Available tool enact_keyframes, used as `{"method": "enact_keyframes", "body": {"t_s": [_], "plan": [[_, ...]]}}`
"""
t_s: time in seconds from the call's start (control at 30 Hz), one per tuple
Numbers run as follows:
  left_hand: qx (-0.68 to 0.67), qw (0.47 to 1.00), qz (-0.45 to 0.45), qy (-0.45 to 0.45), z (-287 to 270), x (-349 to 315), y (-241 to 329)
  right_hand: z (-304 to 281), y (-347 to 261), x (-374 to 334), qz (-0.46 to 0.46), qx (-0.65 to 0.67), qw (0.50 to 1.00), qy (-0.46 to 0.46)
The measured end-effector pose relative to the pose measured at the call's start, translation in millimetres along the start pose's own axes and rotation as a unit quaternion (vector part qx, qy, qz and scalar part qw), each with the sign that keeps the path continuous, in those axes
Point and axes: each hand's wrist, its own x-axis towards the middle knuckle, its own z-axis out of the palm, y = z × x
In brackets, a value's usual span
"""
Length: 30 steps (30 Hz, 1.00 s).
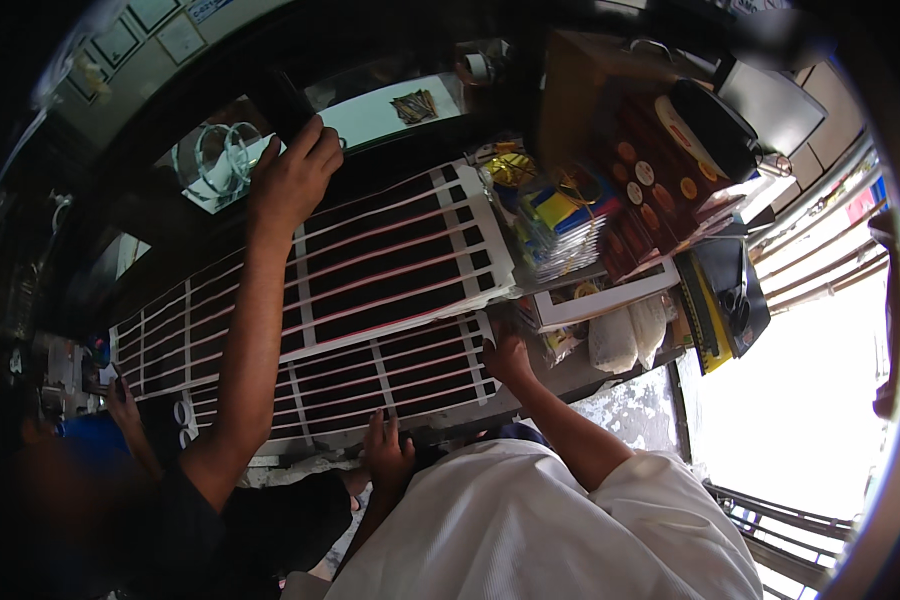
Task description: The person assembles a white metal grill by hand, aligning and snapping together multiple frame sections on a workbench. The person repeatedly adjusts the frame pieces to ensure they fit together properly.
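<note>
Beside me, someone in a ribbed white shirt point(530, 525) has the left hand point(388, 460) loosely open, fingers at the near edge of a flat, black-and-white gridded sheet point(415, 368) below a similar thick stack point(395, 250), the right hand point(507, 360) curled at its right end, whether gripping I can't tell.

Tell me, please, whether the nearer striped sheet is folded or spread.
Spread: the nearer striped sheet lies flat, its white grid showing.
</note>
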Motion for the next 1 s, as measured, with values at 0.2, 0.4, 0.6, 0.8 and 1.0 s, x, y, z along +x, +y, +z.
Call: {"method": "enact_keyframes", "body": {"t_s": [0.2, 0.4, 0.6, 0.8, 1.0], "plan": [[0.008, 1.000, 0.010, 0.020, -0.6, -0.3, 3.8, 26.4, 15.2, 26.4, 0.065, -0.029, 0.997, -0.012], [0.051, 0.999, -0.011, -0.015, -5.0, 0.3, 4.6, 33.0, 31.7, 38.0, 0.044, -0.057, 0.997, -0.009], [0.056, 0.993, -0.058, -0.083, -2.7, 7.2, -0.6, 13.9, 22.4, 26.4, 0.146, -0.088, 0.983, -0.069], [0.066, 0.991, -0.067, -0.099, -9.4, 15.6, 3.9, 12.6, 22.1, 18.7, 0.153, -0.093, 0.982, -0.067], [0.054, 0.991, -0.063, -0.100, -15.1, 25.2, 9.1, 11.1, 31.9, 23.6, 0.116, -0.139, 0.977, -0.111]]}}
